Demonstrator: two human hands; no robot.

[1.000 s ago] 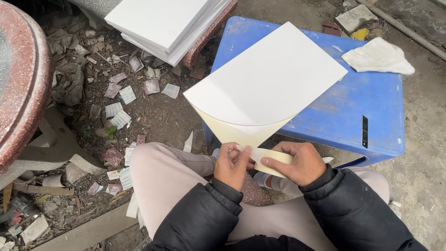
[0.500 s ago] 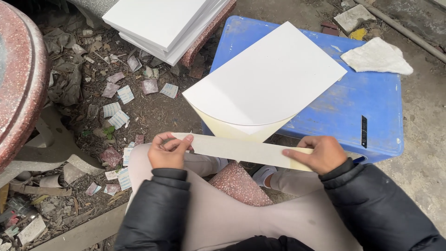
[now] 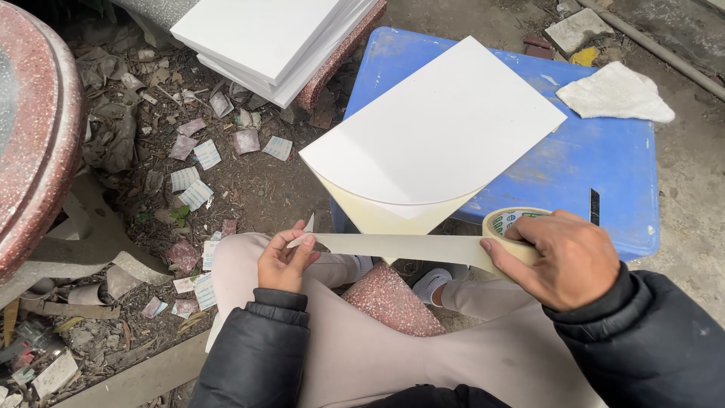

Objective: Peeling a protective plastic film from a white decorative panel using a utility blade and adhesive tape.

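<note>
- Two bare hands hold one stretched strip of cream masking tape (image 3: 393, 245) taut over the person's lap
- Left hand (image 3: 283, 264) pinches the free end of the strip between thumb and fingers
- Right hand (image 3: 563, 261) is curled around one roll of masking tape (image 3: 506, 227), thumb on top of it; the strip runs out of the roll toward the left hand
- One white board (image 3: 430, 125) with a rounded near edge lies on one blue plastic stool (image 3: 581, 166) and juts over its near edge, just above the strip; a cream layer shows beneath its overhang
- One white crumpled cloth (image 3: 615, 94) lies on the far right corner of the stool, well apart from the hands
- One speckled reddish stone piece (image 3: 393, 298) sits between the knees, below the strip
- One stack of white tiles (image 3: 264, 34) rests farther off to the left of the stool
- One reddish stone slab edge (image 3: 38, 136) fills the far left
- Many small paper scraps (image 3: 196, 170) litter the dirt between slab and stool
</note>
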